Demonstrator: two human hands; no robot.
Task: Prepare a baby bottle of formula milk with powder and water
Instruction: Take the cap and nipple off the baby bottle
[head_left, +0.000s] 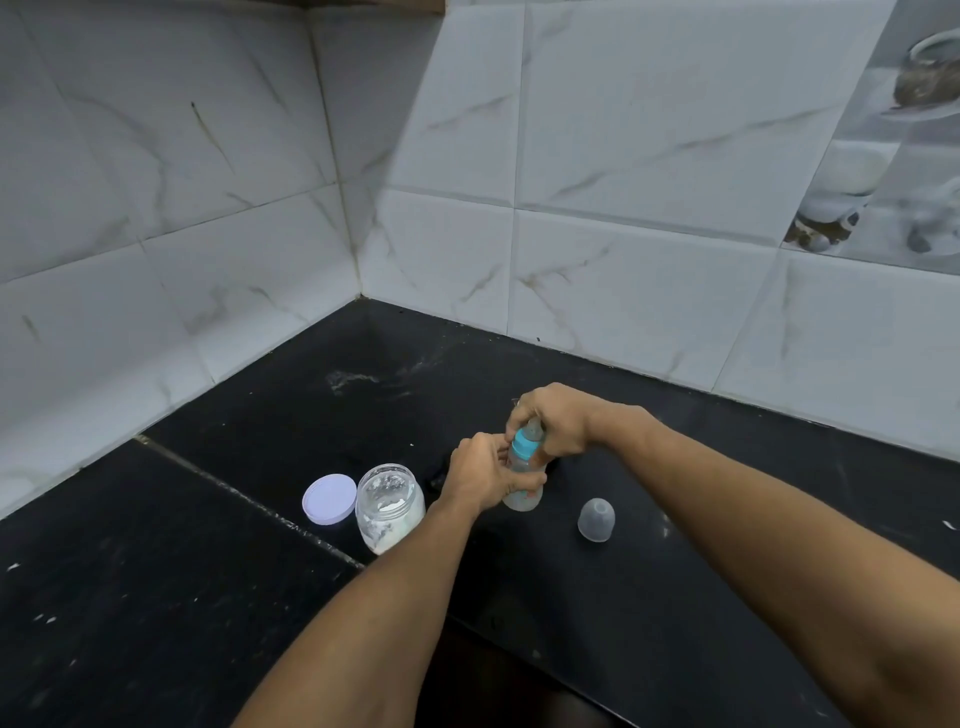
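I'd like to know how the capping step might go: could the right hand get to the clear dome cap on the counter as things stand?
Probably yes. The clear dome cap stands alone on the counter, below the right hand, nothing between them. That hand grips the bottle top, so it must let go first.

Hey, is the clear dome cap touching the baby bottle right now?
Apart. The head view shows the clear dome cap standing alone on the black counter, with bare counter between it and the baby bottle held by both hands.
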